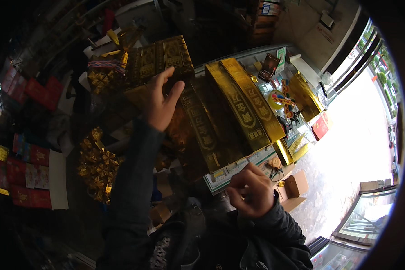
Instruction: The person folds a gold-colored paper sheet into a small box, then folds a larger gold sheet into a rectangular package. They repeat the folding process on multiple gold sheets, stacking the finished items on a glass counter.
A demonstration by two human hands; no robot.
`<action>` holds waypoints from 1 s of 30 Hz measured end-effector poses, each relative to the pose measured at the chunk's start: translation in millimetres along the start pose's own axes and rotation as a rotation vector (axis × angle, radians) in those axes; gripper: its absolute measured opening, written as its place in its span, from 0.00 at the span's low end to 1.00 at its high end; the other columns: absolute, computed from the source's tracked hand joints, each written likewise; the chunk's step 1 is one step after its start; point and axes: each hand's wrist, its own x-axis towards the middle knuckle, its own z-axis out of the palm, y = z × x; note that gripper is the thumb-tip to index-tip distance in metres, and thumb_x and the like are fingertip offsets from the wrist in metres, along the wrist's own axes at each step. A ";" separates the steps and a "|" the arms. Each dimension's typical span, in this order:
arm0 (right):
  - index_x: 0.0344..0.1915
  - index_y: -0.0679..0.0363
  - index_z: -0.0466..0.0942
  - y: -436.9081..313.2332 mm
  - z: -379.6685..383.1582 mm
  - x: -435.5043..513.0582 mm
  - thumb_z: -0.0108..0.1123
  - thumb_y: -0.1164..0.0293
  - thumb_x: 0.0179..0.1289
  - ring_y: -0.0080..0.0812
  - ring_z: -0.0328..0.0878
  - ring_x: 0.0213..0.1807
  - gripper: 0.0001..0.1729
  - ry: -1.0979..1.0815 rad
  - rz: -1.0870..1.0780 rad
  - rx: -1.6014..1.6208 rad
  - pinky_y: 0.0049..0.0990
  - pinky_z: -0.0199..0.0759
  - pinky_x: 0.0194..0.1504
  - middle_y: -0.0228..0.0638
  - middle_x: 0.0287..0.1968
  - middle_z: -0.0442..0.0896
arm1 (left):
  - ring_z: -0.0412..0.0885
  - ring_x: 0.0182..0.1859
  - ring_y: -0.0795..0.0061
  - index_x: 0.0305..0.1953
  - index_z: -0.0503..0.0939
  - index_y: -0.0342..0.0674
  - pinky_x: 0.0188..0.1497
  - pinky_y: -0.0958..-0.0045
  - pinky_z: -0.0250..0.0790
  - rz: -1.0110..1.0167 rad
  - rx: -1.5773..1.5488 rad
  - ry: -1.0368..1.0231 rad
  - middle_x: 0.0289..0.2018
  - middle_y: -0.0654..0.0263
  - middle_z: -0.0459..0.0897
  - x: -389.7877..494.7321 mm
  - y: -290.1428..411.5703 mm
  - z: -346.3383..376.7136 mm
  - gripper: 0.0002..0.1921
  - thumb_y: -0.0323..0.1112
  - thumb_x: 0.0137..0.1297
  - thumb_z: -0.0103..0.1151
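Note:
My left hand (163,99) is raised at the near edge of a stack of gold printed boxes (160,57), its fingers apart and nothing visible in it. Long gold cardboard boxes (246,104) with printed characters lie side by side on a glass counter (222,175). Below their near ends is my right hand (251,190), fingers curled; whether something small is inside the curl cannot be seen. Folded gold foil ornaments (101,165) hang in a bunch to the left of my left forearm.
A roll of tape (276,99), a smartphone (268,67) and a gold box (303,96) are on the counter's right part. An opened cardboard box (293,189) stands on the floor beyond my right hand. Red packages (30,197) lie at the far left. A bright doorway is at the right.

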 end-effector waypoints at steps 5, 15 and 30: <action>0.31 0.62 0.79 -14.0 -14.1 6.1 0.69 0.79 0.52 0.32 0.74 0.28 0.07 0.092 -0.071 -0.113 0.28 0.68 0.29 0.32 0.25 0.78 | 0.72 0.56 0.65 0.49 0.83 0.44 0.63 0.60 0.64 0.211 0.028 -0.463 0.50 0.63 0.76 -92.1 96.6 -22.9 0.26 0.62 0.66 0.63; 0.31 0.61 0.74 -18.7 -9.5 5.1 0.67 0.72 0.57 0.33 0.69 0.29 0.09 0.090 -0.223 -0.111 0.29 0.64 0.31 0.31 0.24 0.77 | 0.71 0.50 0.68 0.42 0.83 0.44 0.56 0.65 0.63 0.101 -0.149 -0.387 0.46 0.67 0.76 -121.6 124.9 -24.8 0.13 0.45 0.66 0.69; 0.29 0.63 0.77 -22.7 -12.6 -2.1 0.69 0.82 0.47 0.33 0.74 0.29 0.10 0.206 -0.219 -0.194 0.30 0.69 0.31 0.32 0.27 0.78 | 0.75 0.60 0.60 0.53 0.78 0.38 0.64 0.60 0.65 0.212 0.109 -0.117 0.51 0.57 0.80 -63.6 66.1 4.4 0.13 0.36 0.72 0.59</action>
